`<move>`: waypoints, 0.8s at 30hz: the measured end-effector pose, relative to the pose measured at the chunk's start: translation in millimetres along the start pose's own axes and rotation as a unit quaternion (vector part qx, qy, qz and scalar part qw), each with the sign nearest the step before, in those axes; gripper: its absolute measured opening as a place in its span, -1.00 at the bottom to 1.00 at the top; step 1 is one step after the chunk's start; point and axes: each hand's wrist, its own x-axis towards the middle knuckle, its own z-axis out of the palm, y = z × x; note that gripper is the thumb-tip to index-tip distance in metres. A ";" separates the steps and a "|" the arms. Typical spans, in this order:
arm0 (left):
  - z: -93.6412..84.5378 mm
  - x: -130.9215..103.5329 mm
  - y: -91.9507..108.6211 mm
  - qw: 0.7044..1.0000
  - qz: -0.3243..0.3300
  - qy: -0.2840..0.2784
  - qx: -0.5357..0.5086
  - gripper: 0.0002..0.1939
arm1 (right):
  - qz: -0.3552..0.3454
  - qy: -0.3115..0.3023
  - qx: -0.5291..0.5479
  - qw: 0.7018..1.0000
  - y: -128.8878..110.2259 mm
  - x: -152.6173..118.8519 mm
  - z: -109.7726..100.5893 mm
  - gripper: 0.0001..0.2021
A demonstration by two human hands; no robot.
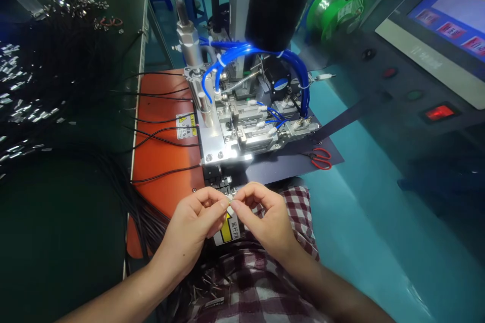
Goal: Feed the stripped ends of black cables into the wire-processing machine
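My left hand (199,219) and my right hand (265,214) meet fingertip to fingertip over my lap, at the near end of a metal machine (242,121). Each thumb is pinched against its forefinger. A tiny speck shows where the tips meet, too small to name. Just beneath them is a white label with a yellow arrow (226,232). Behind the fingertips sits a small dark metal fixture (220,181) on the machine's front, partly hidden by the hands.
Black cables (162,133) cross an orange board (159,161) at left, beside a dark table (49,212) heaped with cables. Red-handled cutters (321,159) lie right of the machine. A green wire spool (328,10) and a control panel with a screen (447,20) stand at right. Metal pins (208,285) rest near my lap.
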 end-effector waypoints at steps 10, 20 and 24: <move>-0.4 1.6 -3.5 1.000 0.006 0.007 -0.003 -0.77 | 0.104 -0.025 0.119 0.987 4.6 -0.9 4.9 -0.89; -2.0 -0.5 -4.4 1.000 0.018 -0.004 -0.001 -0.77 | 0.040 -0.011 0.045 0.998 2.1 -1.6 2.5 -0.96; -0.3 -0.2 -4.3 1.000 0.020 -0.002 -0.015 -0.79 | 0.006 -0.003 0.016 1.000 2.6 -3.3 3.0 -0.98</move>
